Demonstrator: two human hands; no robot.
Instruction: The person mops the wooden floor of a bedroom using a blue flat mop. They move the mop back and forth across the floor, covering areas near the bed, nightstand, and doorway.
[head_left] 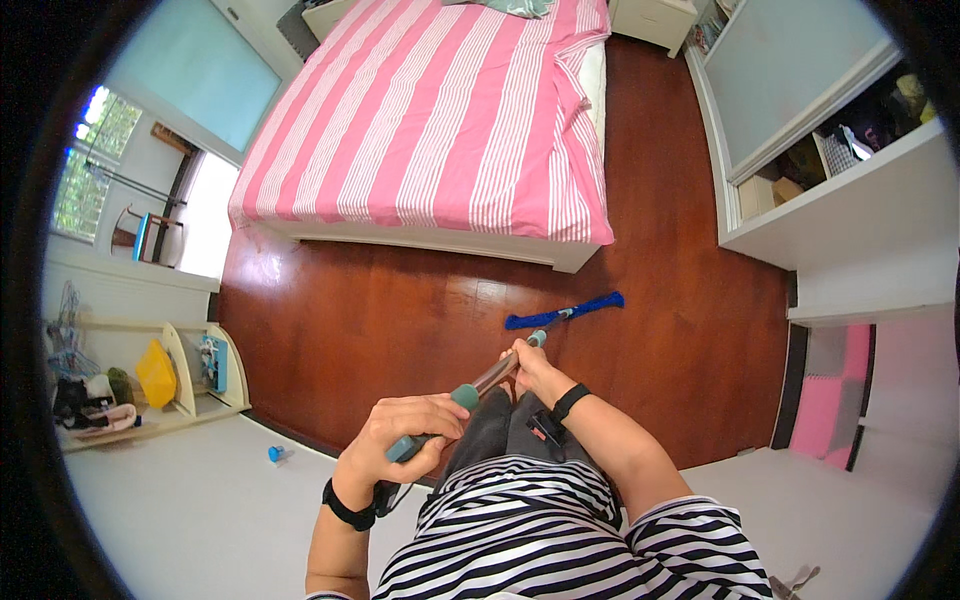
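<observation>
At one o'clock from the nearer right grip (531,367), the blue mop head (566,311) is lying nine-to-three. Right and left grip (396,424) are clasping the pole (494,375).

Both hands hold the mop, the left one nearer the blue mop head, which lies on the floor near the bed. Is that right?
Not quite: in the head view, the right hand is nearer the blue mop head; the left hand grips the mop toward its other end. The mop head does lie on the floor near the bed.
</observation>
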